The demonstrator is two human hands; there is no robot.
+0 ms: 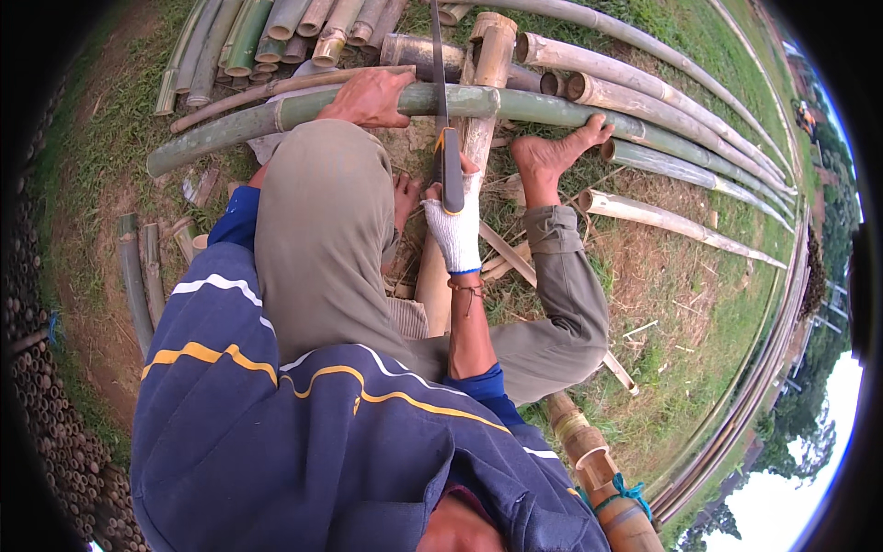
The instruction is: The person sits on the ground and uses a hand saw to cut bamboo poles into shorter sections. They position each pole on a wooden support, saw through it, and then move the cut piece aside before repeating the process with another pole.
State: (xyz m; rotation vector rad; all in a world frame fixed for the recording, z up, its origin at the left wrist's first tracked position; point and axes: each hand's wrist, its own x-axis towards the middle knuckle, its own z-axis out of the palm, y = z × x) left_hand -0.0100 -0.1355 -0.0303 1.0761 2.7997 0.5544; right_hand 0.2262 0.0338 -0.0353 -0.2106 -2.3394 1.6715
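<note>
A green bamboo pole (pixel 313 108) lies crosswise before me over an upright-running bamboo support (pixel 478 138). My bare left hand (pixel 370 97) is closed over the pole, left of the saw. In a white fingerless glove, my right hand (pixel 453 221) grips a handsaw (pixel 451 175) by its dark grey and orange handle. The saw's long blade points away from me and crosses the pole between my left hand and the support. My bare right foot (pixel 556 155) rests against the pole right of the support. Whether the teeth have cut in, I cannot tell.
Cut bamboo pieces (pixel 248 41) are stacked at the far left. Long bamboo poles (pixel 662 101) lie on the grass at the right. A bamboo post with a teal tie (pixel 621 497) stands by my right side. Many pole ends (pixel 78 451) are piled at the left edge.
</note>
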